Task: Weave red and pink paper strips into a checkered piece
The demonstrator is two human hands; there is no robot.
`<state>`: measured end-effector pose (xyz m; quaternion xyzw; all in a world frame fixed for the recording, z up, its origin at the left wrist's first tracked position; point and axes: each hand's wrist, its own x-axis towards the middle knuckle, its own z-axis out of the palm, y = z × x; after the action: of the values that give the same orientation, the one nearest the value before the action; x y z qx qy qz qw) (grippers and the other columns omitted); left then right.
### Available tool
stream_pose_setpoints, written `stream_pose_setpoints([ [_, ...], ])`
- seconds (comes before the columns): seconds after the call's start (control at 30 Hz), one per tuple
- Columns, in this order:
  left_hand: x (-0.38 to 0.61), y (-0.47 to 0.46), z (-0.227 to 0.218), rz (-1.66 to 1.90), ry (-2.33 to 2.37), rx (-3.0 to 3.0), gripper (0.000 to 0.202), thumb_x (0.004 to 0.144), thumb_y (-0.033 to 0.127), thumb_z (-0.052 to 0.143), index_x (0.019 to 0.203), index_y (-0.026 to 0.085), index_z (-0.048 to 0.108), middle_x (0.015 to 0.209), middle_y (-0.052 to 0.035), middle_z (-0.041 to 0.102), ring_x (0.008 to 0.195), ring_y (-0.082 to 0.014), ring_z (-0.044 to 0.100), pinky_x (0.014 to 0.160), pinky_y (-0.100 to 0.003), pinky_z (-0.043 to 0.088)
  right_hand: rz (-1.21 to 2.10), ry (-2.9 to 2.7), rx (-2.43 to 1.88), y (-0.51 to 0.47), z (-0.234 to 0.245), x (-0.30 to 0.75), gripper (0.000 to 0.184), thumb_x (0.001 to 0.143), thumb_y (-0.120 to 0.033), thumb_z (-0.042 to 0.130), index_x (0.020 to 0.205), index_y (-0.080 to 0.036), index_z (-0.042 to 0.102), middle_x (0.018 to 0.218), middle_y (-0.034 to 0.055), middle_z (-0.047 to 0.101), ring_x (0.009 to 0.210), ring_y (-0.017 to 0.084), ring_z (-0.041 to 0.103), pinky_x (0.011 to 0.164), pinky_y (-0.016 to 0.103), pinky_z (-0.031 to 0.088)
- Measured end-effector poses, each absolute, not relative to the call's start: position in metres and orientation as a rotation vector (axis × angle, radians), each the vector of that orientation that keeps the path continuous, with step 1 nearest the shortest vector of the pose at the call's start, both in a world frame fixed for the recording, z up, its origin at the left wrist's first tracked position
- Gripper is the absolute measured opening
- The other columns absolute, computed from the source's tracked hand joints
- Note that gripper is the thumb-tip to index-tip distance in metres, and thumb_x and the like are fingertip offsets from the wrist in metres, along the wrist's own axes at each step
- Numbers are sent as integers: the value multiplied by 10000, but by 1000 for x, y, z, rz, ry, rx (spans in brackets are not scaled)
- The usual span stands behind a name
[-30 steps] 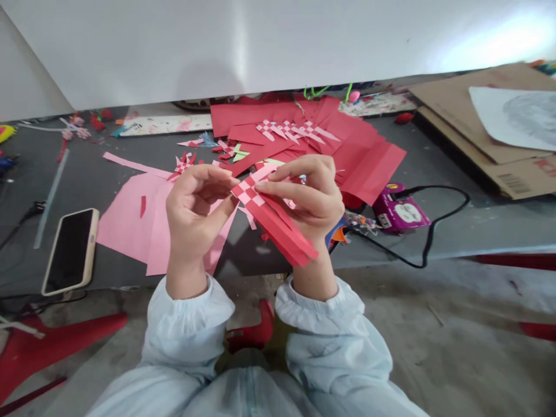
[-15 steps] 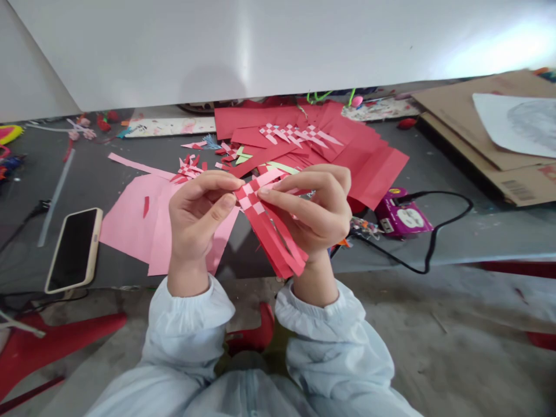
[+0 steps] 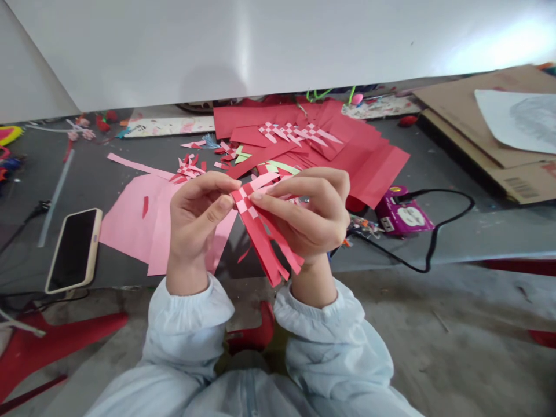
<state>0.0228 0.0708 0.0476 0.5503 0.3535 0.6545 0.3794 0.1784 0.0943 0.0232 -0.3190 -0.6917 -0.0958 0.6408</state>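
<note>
Between my hands is a woven paper piece (image 3: 248, 200), a pink and red checkerboard with long red strips hanging down from it. My left hand (image 3: 195, 217) pinches its left edge between thumb and forefinger. From the right, my right hand (image 3: 310, 211) presses its fingers on the woven part; its thumb is hidden behind. A pink strip sticks out toward the upper right. Beyond my hands, several finished-looking checkered paper pieces (image 3: 291, 133) lie on a pile of red paper sheets (image 3: 369, 153). Pink paper sheets (image 3: 130, 214) lie beside my left hand.
A phone (image 3: 75, 249) lies at the table's left front. To the right are a purple box (image 3: 406, 215) with a black cable (image 3: 428, 255) and stacked cardboard (image 3: 478, 133). Paper scraps (image 3: 189, 167) are scattered mid-table. A white panel (image 3: 260, 46) stands behind.
The woven piece has shifted slightly left and tilted within my fingers. Its hanging red strips have swung left and spread apart. Both hands keep their hold.
</note>
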Motion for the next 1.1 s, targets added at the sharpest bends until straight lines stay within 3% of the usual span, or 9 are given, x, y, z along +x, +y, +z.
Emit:
stream_pose_setpoints([
  [0.2,23,70,48,1673,853,1405,145,817,422,786,881,296,755,873,-13,707,781,-145,664,682,-287,564,-194,-1633,-788,91,21,180,144,928,-311,617,959,-376,742,825,36,654,863,218,603,821,434,536],
  [0.33,21,71,49,1621,999,1317,361,828,604,705,930,258,720,860,-31,708,791,-175,681,661,-297,567,-280,-1619,-797,92,22,181,156,935,-322,603,918,-373,749,797,35,658,862,216,594,758,404,545],
  [0.43,19,73,48,1476,1047,1273,518,750,723,701,892,225,699,762,-18,682,674,-153,651,579,-273,547,-404,-1581,-698,97,22,181,152,920,-273,624,922,-365,744,796,14,678,834,193,593,689,354,540],
  [0.6,20,75,48,1389,980,1196,276,720,423,857,763,195,709,679,31,653,596,-75,607,561,-177,524,-490,-1633,-641,104,16,184,156,903,-246,657,989,-351,735,854,6,696,849,178,589,717,338,524],
  [0.7,23,73,50,1405,986,1146,246,671,315,895,683,179,690,627,36,648,573,-71,608,548,-160,516,-478,-1663,-632,103,13,183,188,899,-235,661,1026,-358,724,870,9,701,869,189,589,747,355,508],
  [0.9,25,71,51,1467,1042,1093,213,681,263,876,648,173,686,596,38,639,550,-62,601,555,-157,523,-415,-1519,-874,104,21,179,228,938,-214,550,1110,-279,686,969,57,702,955,216,643,895,426,518],
  [1.03,25,73,50,1522,1041,1044,240,621,281,910,652,179,695,598,45,654,541,-67,617,537,-158,537,-132,-1268,-944,114,18,185,417,946,-432,555,1311,-232,570,1166,110,660,1049,254,653,812,424,539],
  [1.1,24,74,50,1555,1025,1020,252,603,290,921,652,181,699,596,48,660,539,-67,624,533,-154,544,127,-1234,-1002,118,14,190,396,965,-485,510,1279,-259,597,1117,97,664,962,219,669,753,381,535],
])
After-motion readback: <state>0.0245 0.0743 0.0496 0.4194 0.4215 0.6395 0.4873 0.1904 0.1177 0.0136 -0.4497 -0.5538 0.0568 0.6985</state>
